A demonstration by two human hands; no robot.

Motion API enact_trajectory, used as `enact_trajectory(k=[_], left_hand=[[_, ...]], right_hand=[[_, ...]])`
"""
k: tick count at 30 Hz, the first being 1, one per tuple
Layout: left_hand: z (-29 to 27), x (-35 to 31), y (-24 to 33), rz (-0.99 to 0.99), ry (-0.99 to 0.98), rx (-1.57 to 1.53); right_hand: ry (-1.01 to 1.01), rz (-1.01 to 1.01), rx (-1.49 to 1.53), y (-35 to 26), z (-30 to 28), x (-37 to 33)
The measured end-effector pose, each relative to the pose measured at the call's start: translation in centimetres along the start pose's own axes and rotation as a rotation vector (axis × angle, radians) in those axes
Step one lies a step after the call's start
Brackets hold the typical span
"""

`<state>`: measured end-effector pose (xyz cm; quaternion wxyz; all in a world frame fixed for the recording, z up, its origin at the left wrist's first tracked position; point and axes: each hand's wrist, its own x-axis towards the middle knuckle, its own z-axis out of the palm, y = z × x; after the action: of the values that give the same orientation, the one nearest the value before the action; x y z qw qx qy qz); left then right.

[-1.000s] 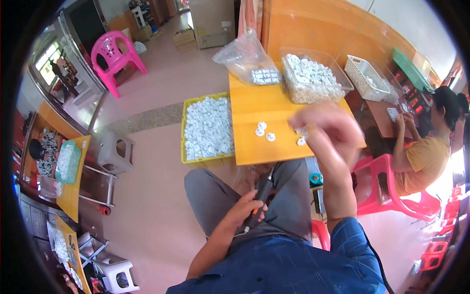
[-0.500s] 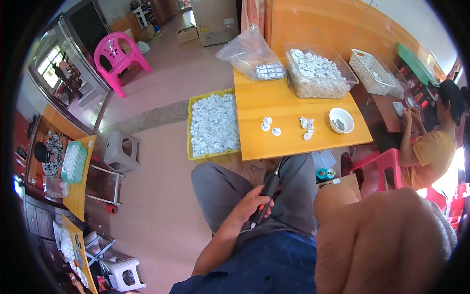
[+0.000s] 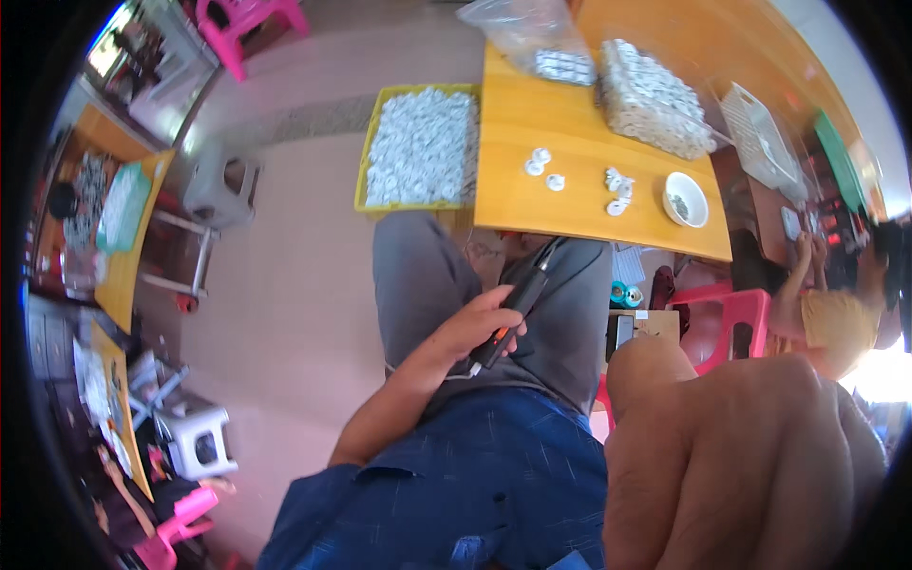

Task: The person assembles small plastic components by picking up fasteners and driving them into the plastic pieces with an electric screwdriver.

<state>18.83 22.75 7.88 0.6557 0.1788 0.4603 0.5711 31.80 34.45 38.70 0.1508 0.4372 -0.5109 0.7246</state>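
Observation:
My left hand (image 3: 483, 328) is wrapped round a black electric screwdriver (image 3: 513, 313) above my lap. The tool slants up to the right, with a white cable at its lower end. Very near the camera at the lower right looms my right hand (image 3: 731, 446), large, its knuckles bent and its fingertips out of sight. Ahead, the yellow wooden table (image 3: 570, 209) bears several small round white plastic parts (image 3: 556, 182), in two loose groups. To their right stands a white bowl (image 3: 696, 211) of small metal pieces.
A yellow crate (image 3: 418, 207) full of white parts stands left of the table. A clear bin (image 3: 655, 138) of parts and a plastic bag (image 3: 532, 28) lie at the back. On the right, a person in yellow (image 3: 836, 318) sits near a pink chair (image 3: 727, 313). Grey stool (image 3: 218, 190) at left.
The view has tilted downward, so the table and crate appear higher and more of my shirt shows. My left hand keeps hold of the screwdriver; my right hand stays close to the camera.

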Motion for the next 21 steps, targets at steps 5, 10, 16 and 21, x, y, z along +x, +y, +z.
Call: enact_trajectory(k=[5,10,16,21], left_hand=[[0.0,0.3,-0.4,0.011,0.022,0.028],[0.5,0.2,-0.8,0.006,0.035,-0.017],[-0.2,0.4,-0.9,0.021,-0.011,0.033],[-0.1,0.3,-0.7,0.055,0.01,0.056]], right_hand=[[0.068,0.055,0.273,3.9,0.6,-0.5],[0.188,0.065,0.421,6.8,2.6,-1.9],[0.304,-0.065,0.473,8.8,5.9,-3.8],[0.145,-0.1,0.574,10.3,5.1,-4.4]])
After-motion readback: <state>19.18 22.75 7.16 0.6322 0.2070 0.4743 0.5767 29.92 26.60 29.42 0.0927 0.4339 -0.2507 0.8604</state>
